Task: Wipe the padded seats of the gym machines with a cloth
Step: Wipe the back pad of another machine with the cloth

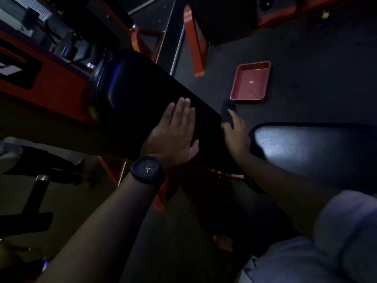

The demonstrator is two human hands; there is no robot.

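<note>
One hand steadies the pad, the other brings the cloth to its edge.

The left hand [173,129], a dark watch [147,168] on its wrist, lies flat on the near end of the long black pad [142,88] with fingers straight and together, gripping nothing; I take it as bracing the pad or the person's own lean. The right hand [237,135] has its fingers curled round a dark cloth [228,112], bunched and pressed against the pad's right edge, close to its near corner, probably to wipe the side rather than the top. Just beside it sits a second padded seat [306,148], catching the light. A red tray [235,82] lies on the floor beyond the cloth, and the orange machine frame [51,84] runs along the pad's far left side.
</note>
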